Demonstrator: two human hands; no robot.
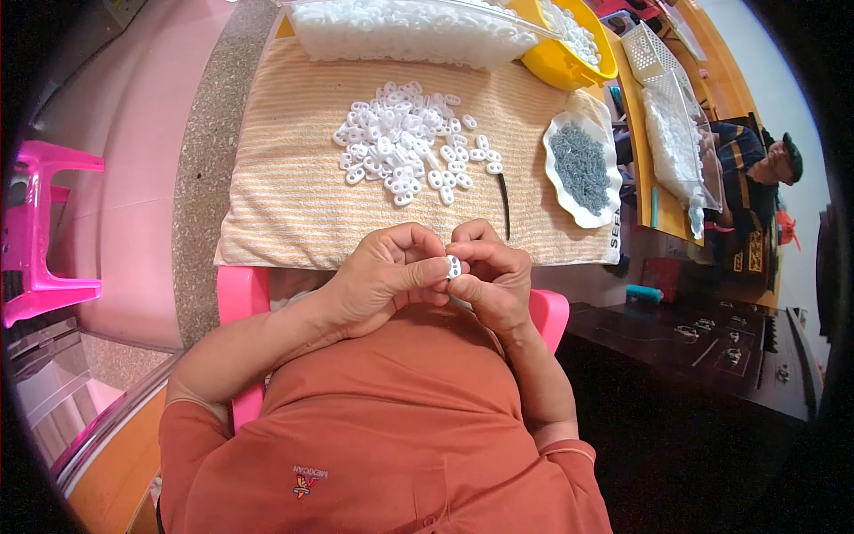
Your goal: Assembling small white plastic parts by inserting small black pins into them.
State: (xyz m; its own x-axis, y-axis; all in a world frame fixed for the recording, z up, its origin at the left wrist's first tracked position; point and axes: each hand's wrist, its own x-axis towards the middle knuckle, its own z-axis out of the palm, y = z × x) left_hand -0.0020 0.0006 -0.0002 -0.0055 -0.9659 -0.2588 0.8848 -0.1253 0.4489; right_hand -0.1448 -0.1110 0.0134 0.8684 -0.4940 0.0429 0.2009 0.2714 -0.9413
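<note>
Evidently we are at a fine fingertip step: our left hand (382, 278) and right hand (495, 278) both grasp one small white piece (454, 266), thumbs and fingers closed about it. We judge that this is close work on the single piece, and that the next move calls for a steady pinch and exact alignment; its dark spots are too small for us to read. It sits between our two sets of fingertips, by the near edge of the striped towel (294, 169). Beyond our hands lies the heap of white pieces (391, 133), with a black strip (506, 206) nearer us and, to the right, grey bits (580, 169) in a scalloped dish (551, 169)
</note>
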